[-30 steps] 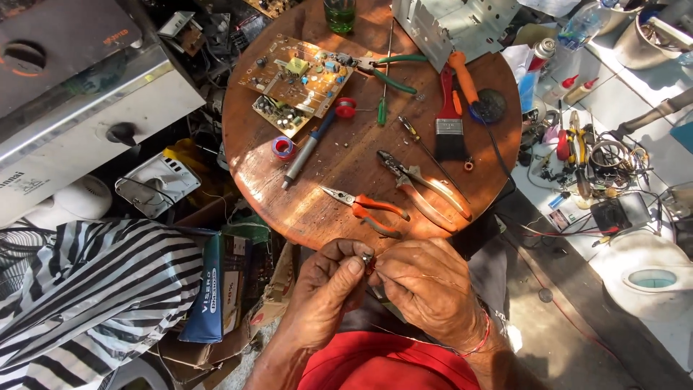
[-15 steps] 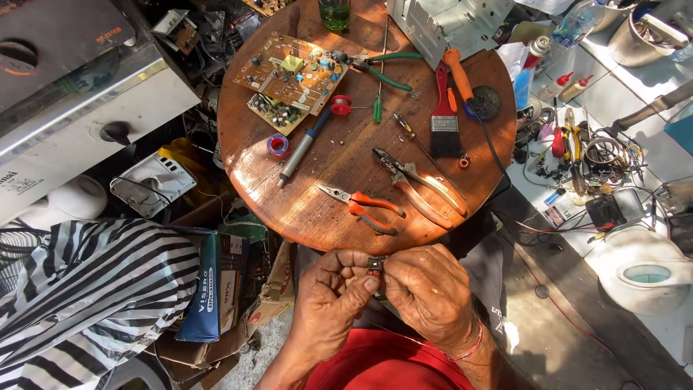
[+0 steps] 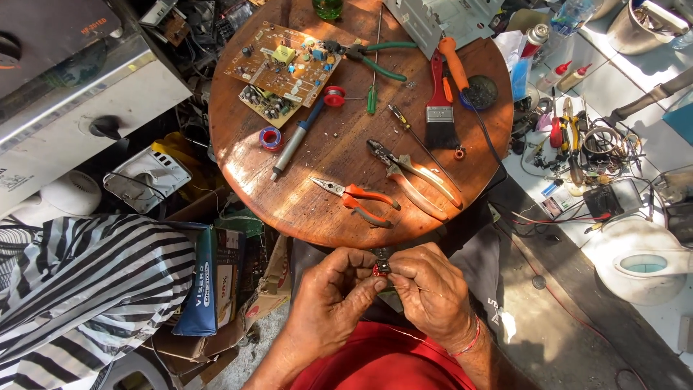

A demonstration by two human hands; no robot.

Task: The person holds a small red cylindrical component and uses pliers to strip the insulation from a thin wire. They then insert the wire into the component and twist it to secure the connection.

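Both hands, left hand (image 3: 333, 292) & right hand (image 3: 430, 287), pinch a small dark part (image 3: 382, 266) w/ fingers closed, just off the tabletop (image 3: 339, 155) near edge. Slip = part probably drops into clutter below.

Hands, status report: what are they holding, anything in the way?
Left hand and right hand together pinch a small dark component. Held below round wooden table edge. Orange-handled pliers nearby; nothing obstructing.

Bare wood lay open along the round table's (image 3: 289, 195) near edge. Orange-handled pliers (image 3: 359, 200) and larger pliers (image 3: 415, 177) blocked the middle, while a circuit board (image 3: 283, 68) crowded the far side.
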